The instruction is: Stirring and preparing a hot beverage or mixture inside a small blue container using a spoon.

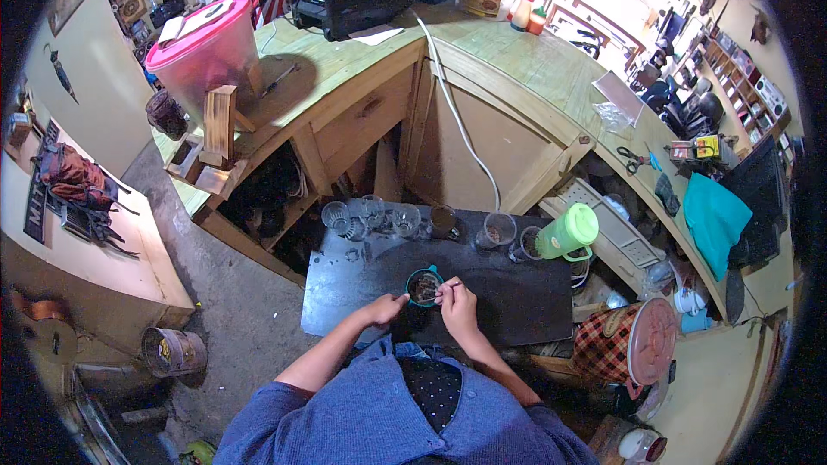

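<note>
A small teal-rimmed cup (412,278) stands near the front of a low dark table (517,297). Dark brown contents with a paler patch show inside it. My left hand (387,310) grips the cup at its left side, thumb by the rim. In my right hand (459,309) is a thin utensil (431,299), perhaps a spoon, reaching into the cup; its tip is hard to make out. Behind the cup stand several clear glasses (406,221), a dark glass mug (443,222) and two glass containers (496,230) with brown contents.
A light green lidded pitcher (568,232) stands at the table's back right. Beyond is a wooden counter (497,64) with a pink-lidded bucket (207,58), scissors (632,160) and a hanging white cable (455,106). A plaid-covered container (607,342) is at the right.
</note>
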Tool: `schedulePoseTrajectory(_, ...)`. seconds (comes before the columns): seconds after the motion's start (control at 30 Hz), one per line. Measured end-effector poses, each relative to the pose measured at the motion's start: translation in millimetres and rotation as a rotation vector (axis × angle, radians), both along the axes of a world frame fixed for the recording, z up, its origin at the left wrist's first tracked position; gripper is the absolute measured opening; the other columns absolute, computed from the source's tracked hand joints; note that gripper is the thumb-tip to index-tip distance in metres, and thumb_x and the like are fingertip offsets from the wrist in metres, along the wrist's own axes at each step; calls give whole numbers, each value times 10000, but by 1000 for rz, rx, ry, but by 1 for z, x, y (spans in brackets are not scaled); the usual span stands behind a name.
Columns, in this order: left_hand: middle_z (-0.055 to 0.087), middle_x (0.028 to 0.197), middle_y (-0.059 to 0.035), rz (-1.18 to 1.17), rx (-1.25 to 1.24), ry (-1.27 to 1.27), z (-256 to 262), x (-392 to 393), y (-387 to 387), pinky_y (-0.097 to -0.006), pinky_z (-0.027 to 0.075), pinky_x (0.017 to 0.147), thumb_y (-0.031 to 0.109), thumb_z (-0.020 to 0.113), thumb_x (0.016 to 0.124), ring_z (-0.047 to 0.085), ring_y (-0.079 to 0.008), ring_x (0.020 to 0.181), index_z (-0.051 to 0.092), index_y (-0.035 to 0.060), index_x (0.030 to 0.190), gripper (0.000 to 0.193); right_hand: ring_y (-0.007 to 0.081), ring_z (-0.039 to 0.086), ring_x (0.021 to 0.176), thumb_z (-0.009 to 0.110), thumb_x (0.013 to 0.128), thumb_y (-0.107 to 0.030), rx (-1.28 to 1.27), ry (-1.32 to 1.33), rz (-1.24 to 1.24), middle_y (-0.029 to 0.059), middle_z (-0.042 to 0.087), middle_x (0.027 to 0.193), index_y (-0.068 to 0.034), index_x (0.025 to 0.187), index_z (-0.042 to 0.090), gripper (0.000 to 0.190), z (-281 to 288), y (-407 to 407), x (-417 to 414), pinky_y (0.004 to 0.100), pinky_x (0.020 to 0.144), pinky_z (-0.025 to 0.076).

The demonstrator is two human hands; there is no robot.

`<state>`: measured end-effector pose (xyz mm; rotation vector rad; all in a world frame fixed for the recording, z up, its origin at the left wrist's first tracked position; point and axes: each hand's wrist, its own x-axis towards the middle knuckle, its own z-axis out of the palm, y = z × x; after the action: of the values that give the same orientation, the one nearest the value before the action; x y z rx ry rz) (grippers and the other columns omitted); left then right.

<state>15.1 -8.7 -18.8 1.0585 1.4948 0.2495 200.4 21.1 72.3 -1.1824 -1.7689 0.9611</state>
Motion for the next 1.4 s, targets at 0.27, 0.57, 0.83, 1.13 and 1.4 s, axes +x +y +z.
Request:
schedulePoseTrajectory(0.27,583,727,-197,36,-3,30,11,0,0,-406,438,627,544,354,861,569,-268,690,558,-94,722,684,186,593,570,435,873,-30,-63,25,-73,95,565,648,10,749,487,140,7,6,-4,288,539,470)
schedulePoseTrajectory(0.57,588,736,-216,11,64,84,0,0,-3,-414,447,657,573,347,851,584,-305,716,558,-103,742,716,176,590,565,434,870,-24,101,-84,13,94,566,649,5,750,486,134,-28,-8,3,285,536,467)
schedulePoseTrajectory(0.83,552,655,-160,20,60,47,15,0,0,-385,431,501,556,374,852,541,-238,560,537,-89,718,679,161,585,564,420,890,-38,54,-31,16,88,550,641,11,746,474,161,-22,8,-5,280,527,465)
schedulePoseTrajectory(1.13,588,808,-228,3,46,133,8,0,0,-416,470,641,576,359,843,590,-309,667,549,-107,742,717,191,583,584,442,862,-18,102,-118,15,98,553,657,14,750,486,125,-21,-6,-2,297,551,463)
schedulePoseTrajectory(1.4,593,843,-246,21,14,98,27,2,-1,-418,453,710,579,355,842,595,-319,788,570,-129,824,740,196,588,592,443,863,-24,85,-53,15,98,561,665,15,743,505,141,-16,3,-5,299,550,462)
